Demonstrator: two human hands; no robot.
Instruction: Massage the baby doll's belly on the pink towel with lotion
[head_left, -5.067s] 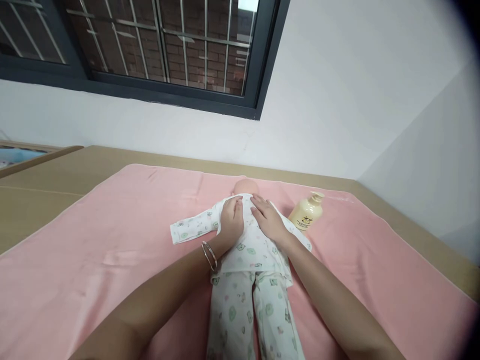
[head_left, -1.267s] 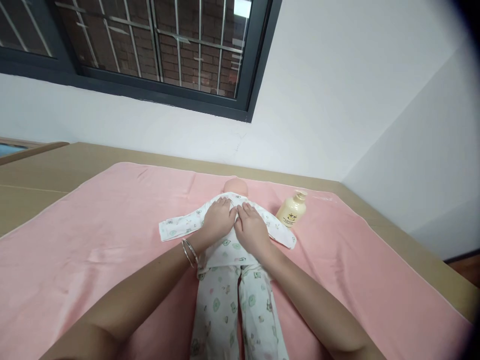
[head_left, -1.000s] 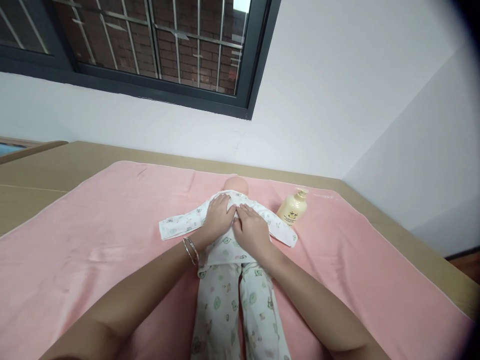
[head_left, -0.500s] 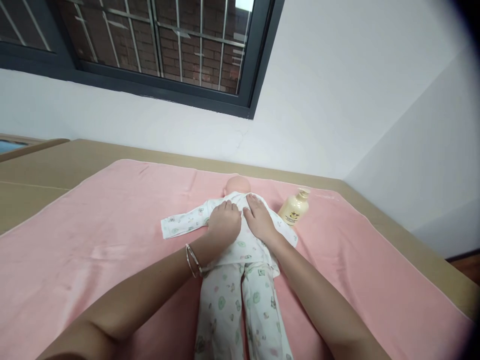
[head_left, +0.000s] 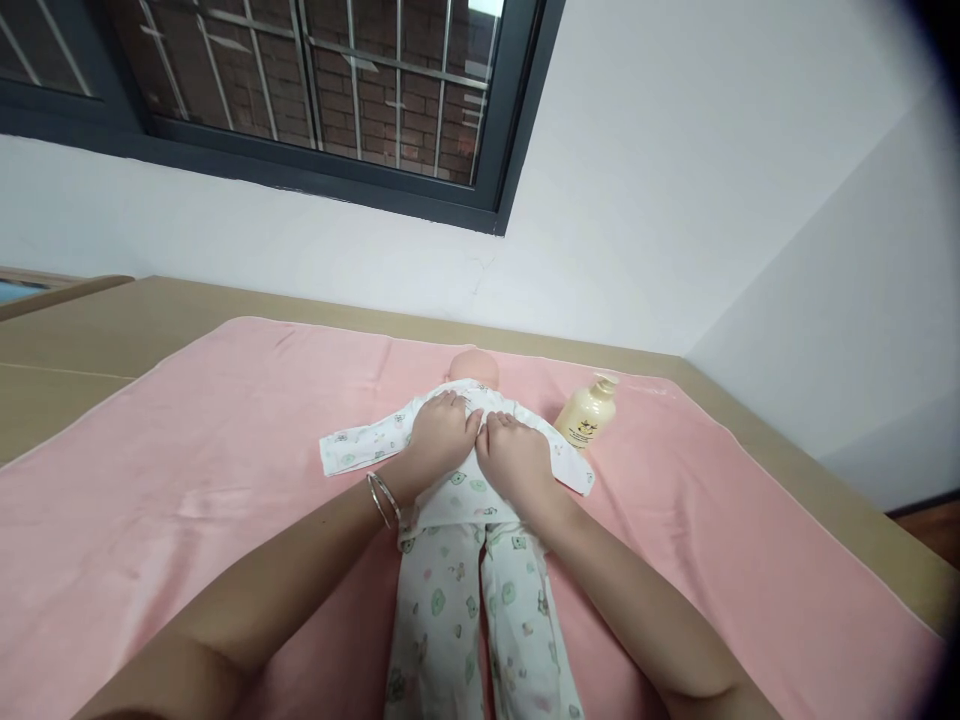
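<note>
Pink towel (head_left: 187,480) under a doll (head_left: 469,480) lying face down, both hands on its back.
Nearest, the doll's printed trouser legs ran toward the camera; farther on, the left hand (head_left: 439,440) and right hand (head_left: 510,462) lay side by side on its white top, fingers open and flat, gripping nothing. Beyond, a cream bottle (head_left: 586,420) lay near the doll's right sleeve.

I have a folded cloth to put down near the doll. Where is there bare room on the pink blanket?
The widest bare patch of the pink blanket lies left of the doll, beyond its outstretched sleeve. Another lies right of the legs, nearer than the cream bottle. It is crowded at the chest, under the left hand and right hand.
</note>
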